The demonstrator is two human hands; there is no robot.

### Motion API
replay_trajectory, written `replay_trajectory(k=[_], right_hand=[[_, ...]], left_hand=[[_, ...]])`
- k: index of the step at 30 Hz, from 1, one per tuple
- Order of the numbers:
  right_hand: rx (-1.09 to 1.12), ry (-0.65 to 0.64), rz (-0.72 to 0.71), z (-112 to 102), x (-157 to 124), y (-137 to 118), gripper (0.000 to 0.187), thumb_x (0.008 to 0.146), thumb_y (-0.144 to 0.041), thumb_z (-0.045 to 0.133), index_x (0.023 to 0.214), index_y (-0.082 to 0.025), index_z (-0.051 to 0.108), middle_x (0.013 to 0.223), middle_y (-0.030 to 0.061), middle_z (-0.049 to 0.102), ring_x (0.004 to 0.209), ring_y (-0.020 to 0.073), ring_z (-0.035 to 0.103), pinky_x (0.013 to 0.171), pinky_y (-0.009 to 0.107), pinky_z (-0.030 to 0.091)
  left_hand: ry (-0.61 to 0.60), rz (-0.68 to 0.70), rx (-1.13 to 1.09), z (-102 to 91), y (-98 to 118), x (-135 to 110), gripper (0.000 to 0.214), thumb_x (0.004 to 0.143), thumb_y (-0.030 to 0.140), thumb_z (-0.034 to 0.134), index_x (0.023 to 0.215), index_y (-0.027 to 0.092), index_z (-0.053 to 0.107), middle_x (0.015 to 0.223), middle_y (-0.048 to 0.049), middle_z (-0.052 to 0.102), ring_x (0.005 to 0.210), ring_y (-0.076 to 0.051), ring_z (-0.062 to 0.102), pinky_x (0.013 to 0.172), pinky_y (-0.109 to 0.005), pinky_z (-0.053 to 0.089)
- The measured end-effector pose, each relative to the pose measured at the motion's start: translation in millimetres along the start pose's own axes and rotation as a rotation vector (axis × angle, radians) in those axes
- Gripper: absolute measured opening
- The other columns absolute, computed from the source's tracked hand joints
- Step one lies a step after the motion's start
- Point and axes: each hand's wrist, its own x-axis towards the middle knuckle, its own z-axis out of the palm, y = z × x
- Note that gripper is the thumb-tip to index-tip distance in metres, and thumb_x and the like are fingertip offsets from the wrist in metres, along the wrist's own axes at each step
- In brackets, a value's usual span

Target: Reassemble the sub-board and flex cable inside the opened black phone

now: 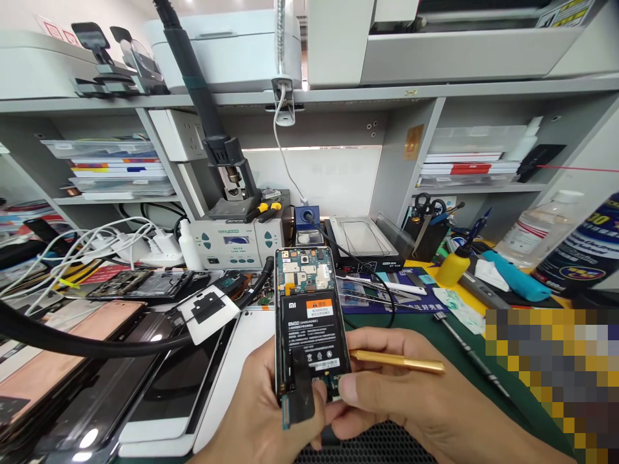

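An opened phone (314, 328) stands tilted up in front of me, its back cover off. Its circuit board (305, 270) shows at the top, and a black battery (314, 325) fills the middle. My left hand (271, 393) is closed around the lower left side, its thumb near a dark flex strip (300, 380) that hangs over the bottom end. With its thumb at the phone's lower right corner, my right hand (396, 380) also holds a slim gold pen-shaped tool (401, 361) across its fingers. The tool's tip is hidden behind the phone.
Several phone screens and housings (159, 386) lie at left, under a thick black hose (120, 348). A soldering station (236, 241) stands behind the phone. Tweezers (372, 290), a yellow bottle (453, 264) and a dark metal rod (474, 354) are at right on the green mat (454, 338).
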Motion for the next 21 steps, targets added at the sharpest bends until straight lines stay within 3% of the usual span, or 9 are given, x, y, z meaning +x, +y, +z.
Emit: replay_trajectory(k=[4,10,16,19,21], right_hand=[[0.002,-0.038,0.032,-1.8,3.0,2.2,0.024,0.082,-0.021,0.084,0.103,-0.013,0.078,0.078,0.0066,0.079,0.075,0.0175,0.078,0.074,0.026,0.063],[0.006,-0.009,0.058,0.9,7.0,1.9,0.014,0.080,-0.020,0.081,0.086,-0.012,0.072,0.075,0.0083,0.078,0.069,0.0173,0.075,0.070,0.029,0.061],[-0.021,0.051,0.069,0.2,5.2,2.4,0.014,0.078,-0.021,0.080,0.082,-0.013,0.069,0.066,0.0068,0.077,0.059,0.0150,0.071,0.063,0.025,0.058],[-0.031,0.058,0.086,-0.9,4.2,1.9,0.013,0.078,-0.021,0.078,0.083,-0.013,0.069,0.065,0.0056,0.076,0.058,0.0137,0.070,0.062,0.025,0.058],[-0.045,0.057,0.090,-1.3,3.5,1.6,0.013,0.078,-0.022,0.077,0.084,-0.013,0.070,0.066,0.0058,0.076,0.058,0.0141,0.069,0.061,0.024,0.057]], left_hand=[[0.015,0.069,-0.016,2.4,1.8,-0.2,0.024,0.073,0.026,0.078,0.068,0.019,0.056,0.052,0.0076,0.049,0.045,-0.007,0.044,0.046,-0.019,0.043],[-0.047,0.092,0.004,2.0,1.9,1.3,0.020,0.076,0.025,0.073,0.070,0.019,0.055,0.054,0.0052,0.055,0.047,-0.008,0.047,0.046,-0.019,0.041],[-0.129,0.136,-0.074,-7.2,-12.9,3.9,0.011,0.074,0.029,0.063,0.073,0.020,0.056,0.045,0.0090,0.042,0.042,-0.009,0.041,0.047,-0.022,0.042],[-0.157,0.144,-0.125,-11.2,-18.5,4.1,0.008,0.068,0.024,0.055,0.062,0.020,0.053,0.044,0.0062,0.044,0.042,-0.009,0.040,0.049,-0.025,0.044],[-0.166,0.153,-0.144,-11.5,-19.5,4.5,0.004,0.066,0.022,0.054,0.068,0.019,0.057,0.044,0.0071,0.043,0.040,-0.008,0.037,0.050,-0.027,0.048]])
